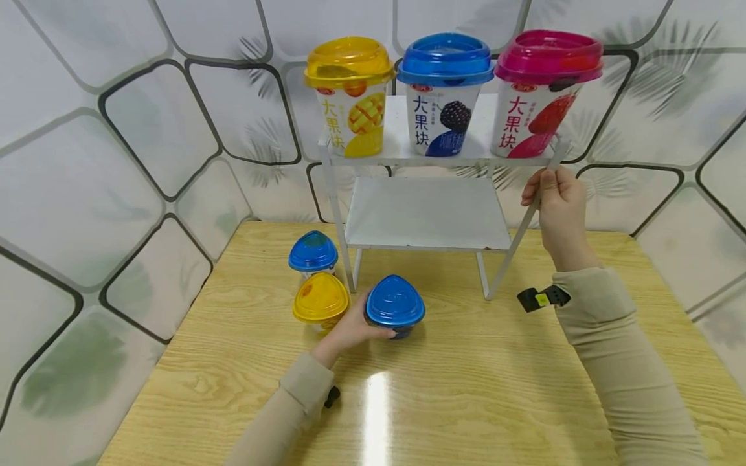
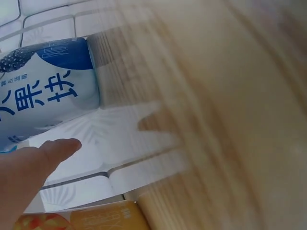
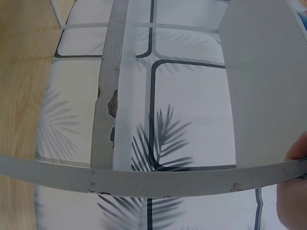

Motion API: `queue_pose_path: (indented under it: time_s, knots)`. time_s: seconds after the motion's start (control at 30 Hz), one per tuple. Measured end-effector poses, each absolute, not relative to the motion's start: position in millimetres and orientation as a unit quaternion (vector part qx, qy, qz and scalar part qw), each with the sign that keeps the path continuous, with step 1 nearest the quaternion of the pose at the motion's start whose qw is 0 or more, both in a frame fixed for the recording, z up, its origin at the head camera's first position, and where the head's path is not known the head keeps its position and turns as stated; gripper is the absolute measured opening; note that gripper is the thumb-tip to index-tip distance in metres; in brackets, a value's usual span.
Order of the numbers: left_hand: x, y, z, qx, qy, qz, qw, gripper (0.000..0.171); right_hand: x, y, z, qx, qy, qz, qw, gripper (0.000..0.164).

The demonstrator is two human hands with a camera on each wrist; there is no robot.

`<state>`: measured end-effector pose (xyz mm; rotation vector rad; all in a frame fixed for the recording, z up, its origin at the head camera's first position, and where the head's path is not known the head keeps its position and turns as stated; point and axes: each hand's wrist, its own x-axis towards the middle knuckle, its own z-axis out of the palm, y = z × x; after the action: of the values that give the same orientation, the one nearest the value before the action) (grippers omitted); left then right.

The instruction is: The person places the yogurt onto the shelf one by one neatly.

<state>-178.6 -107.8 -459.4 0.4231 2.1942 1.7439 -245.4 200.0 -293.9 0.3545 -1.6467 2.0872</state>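
Note:
My left hand (image 1: 352,323) holds a blue-lidded yogurt cup (image 1: 396,301), its thumb round the near side and its fingers partly hidden behind. In the left wrist view the cup (image 2: 53,91) has its base right at the tabletop; a finger (image 2: 62,147) shows below it. Close on the left of this hand stands a yellow-lidded cup (image 1: 320,296), with another blue-lidded cup (image 1: 313,251) behind. My right hand (image 1: 562,200) grips the right leg of a white two-tier rack (image 1: 428,210), just under the top shelf.
Three larger-looking cups stand in a row on the top shelf: yellow (image 1: 350,110), blue (image 1: 445,110) and pink (image 1: 533,110). The wooden table (image 1: 466,375) meets patterned wall panels (image 1: 134,259) at the back and sides. The rack's lower shelf (image 3: 268,91) has a metal frame.

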Motion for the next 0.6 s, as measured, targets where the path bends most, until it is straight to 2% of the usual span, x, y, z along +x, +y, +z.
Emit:
queue_pose_path:
  time_s: [0.17, 0.37, 0.6]
  knots:
    - [-178.3, -108.7, -449.5, 0.155, 0.751, 0.615, 0.186, 0.088, -245.6, 200.2, -294.1, 0.130, -0.598, 0.757, 0.227, 0.025]
    - [-181.6, -106.9, -447.7, 0.209, 0.740, 0.613, 0.183, 0.085, -246.1, 199.6, -294.7, 0.131, -0.600, 0.755, 0.231, 0.025]
    - [-186.6, -104.6, -448.6, 0.228, 0.741, 0.602, 0.191, 0.085, -245.8, 200.4, -294.4, 0.131, -0.602, 0.753, 0.230, 0.026]
